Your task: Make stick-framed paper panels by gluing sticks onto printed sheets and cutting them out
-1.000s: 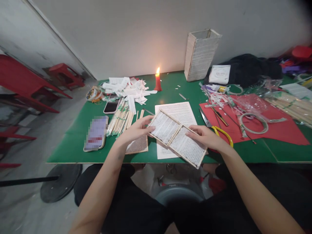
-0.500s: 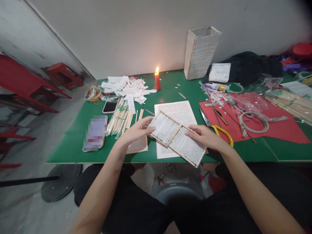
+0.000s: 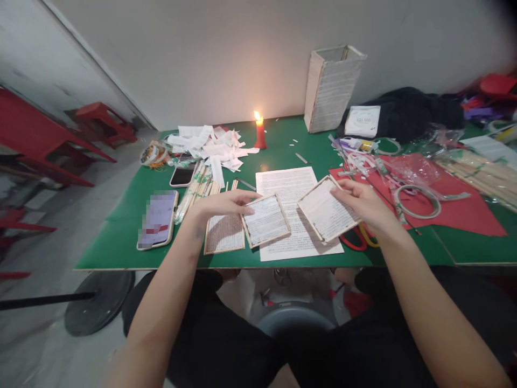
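My left hand (image 3: pixel 232 206) grips the left edge of a square stick-framed panel (image 3: pixel 267 220) faced with printed paper, its thumb on top. A second panel of the same kind (image 3: pixel 328 210) is pinched along its upper right edge by my right hand (image 3: pixel 357 200). The two panels are apart, with a gap between them. Beneath them lies a printed sheet (image 3: pixel 288 250). Another paper-faced panel (image 3: pixel 224 235) rests on the table under my left wrist. The red and yellow scissors handles (image 3: pixel 355 240) are partly hidden by my right hand and its panel.
A lit red candle (image 3: pixel 260 134) burns at the back of the green table (image 3: pixel 121 231). A tall paper-covered frame (image 3: pixel 333 89) stands against the wall. Paper strips (image 3: pixel 214 145), wooden sticks (image 3: pixel 196 191) and a phone (image 3: pixel 159 218) lie left; red paper (image 3: pixel 472 215) lies right.
The two panels, edge to edge before, are now separated. The right one has been raised and turned. The left one has turned and tilted, uncovering the sheet between them.
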### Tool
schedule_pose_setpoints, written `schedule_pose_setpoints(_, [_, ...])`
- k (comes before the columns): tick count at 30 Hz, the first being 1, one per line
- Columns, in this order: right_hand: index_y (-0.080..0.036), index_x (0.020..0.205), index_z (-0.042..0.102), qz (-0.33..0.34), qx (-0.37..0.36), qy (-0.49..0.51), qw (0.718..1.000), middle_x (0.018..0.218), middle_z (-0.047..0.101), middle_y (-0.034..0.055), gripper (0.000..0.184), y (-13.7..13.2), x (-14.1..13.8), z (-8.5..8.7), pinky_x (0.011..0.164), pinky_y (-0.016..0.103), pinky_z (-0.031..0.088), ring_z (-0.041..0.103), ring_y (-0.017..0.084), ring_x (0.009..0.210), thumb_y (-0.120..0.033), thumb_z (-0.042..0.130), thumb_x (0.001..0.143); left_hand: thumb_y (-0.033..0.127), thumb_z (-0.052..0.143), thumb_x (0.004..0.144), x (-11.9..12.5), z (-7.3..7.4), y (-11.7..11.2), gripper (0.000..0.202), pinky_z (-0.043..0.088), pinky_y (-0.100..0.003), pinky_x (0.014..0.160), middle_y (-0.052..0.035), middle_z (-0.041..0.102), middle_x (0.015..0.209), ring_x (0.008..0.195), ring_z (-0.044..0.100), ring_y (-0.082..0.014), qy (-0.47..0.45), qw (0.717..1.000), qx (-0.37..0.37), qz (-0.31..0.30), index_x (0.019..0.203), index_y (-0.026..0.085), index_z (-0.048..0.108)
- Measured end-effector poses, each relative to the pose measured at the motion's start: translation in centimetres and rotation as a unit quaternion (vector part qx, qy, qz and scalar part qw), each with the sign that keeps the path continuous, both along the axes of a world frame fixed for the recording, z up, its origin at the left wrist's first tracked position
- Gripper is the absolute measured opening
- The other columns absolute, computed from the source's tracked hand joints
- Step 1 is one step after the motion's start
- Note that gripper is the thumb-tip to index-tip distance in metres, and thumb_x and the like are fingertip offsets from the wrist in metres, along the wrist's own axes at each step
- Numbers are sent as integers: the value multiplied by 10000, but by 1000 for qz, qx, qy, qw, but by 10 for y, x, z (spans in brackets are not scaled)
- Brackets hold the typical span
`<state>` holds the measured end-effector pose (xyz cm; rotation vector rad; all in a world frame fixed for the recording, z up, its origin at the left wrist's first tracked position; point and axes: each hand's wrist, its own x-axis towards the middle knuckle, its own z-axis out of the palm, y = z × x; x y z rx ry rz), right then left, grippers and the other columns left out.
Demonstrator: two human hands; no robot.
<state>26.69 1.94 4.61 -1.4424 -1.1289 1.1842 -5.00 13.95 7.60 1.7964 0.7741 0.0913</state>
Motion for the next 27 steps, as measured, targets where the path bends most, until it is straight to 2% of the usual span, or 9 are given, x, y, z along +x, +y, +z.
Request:
schedule_pose_setpoints(2, [-205,1022,639,-21,12,-16,1000,921,746,79,391,4,-5,-8,645,324,549,704,232,787,-545,670,830,304,758,711,5,-2,1,427,534,-288,640,-63,740,1074,855,689,-228,26,999,-1,-22,1135,252,729])
schedule_pose_setpoints(4, [-193,1029,641,-23,21,-59,998,936,740,100,396,6,-12,-18,710,382,573,709,267,857,-551,619,860,311,740,729,8,-3,-3,397,523,-295,650,-55,728,1018,822,668,-224,51,997,49,-18,1120,245,725])
schedule_pose_setpoints(7, [-180,1220,613,-60,79,-194,976,1249,655,172,455,2,-18,-25,965,528,516,633,338,1151,-486,603,884,299,711,782,11,1,-27,321,507,-337,745,-53,667,938,833,620,-232,76,961,254,73,1092,219,710])
schedule_pose_setpoints(9, [-198,1353,551,-72,137,-283,947,1453,505,174,551,-5,-17,-21,1105,569,402,488,357,1344,-426,652,862,283,635,874,14,5,-52,361,489,-377,861,-89,630,1090,975,599,-256,75,924,362,95,1228,211,640])
schedule_pose_setpoints(10, [-213,1363,553,-39,154,-306,939,1481,480,157,554,-9,-15,-17,1131,560,378,450,350,1380,-397,670,853,286,587,920,16,6,-66,373,480,-387,900,-101,611,1164,1032,591,-259,66,922,375,76,1286,213,598])
schedule_pose_setpoints(12, [-248,1275,628,72,148,-312,936,1407,562,118,444,-16,-12,-11,1102,526,421,515,323,1321,-356,685,848,292,496,988,23,0,-91,321,488,-371,907,-101,597,1201,1065,590,-242,31,935,354,6,1290,221,579])
schedule_pose_setpoints(15, [-265,1057,719,194,114,-295,928,1162,691,75,218,-20,-9,-8,953,452,522,637,273,1107,-314,691,847,244,433,1017,33,-21,-116,241,510,-335,772,-80,604,994,898,596,-209,10,935,354,-35,1149,203,630])
schedule_pose_setpoints(19, [-246,868,721,246,150,-310,906,920,699,52,55,-19,-16,-14,881,403,502,633,233,962,-245,667,881,212,390,1033,39,-45,-122,253,506,-350,741,-88,606,937,858,573,-210,1,918,396,-14,1069,173,637])
schedule_pose_setpoints(27, [-223,876,684,261,179,-311,896,887,681,47,137,-20,-38,-25,859,400,471,615,213,904,-194,575,953,204,400,1026,32,-47,-116,252,503,-336,713,-77,590,903,827,555,-201,7,915,402,-12,1028,173,651])
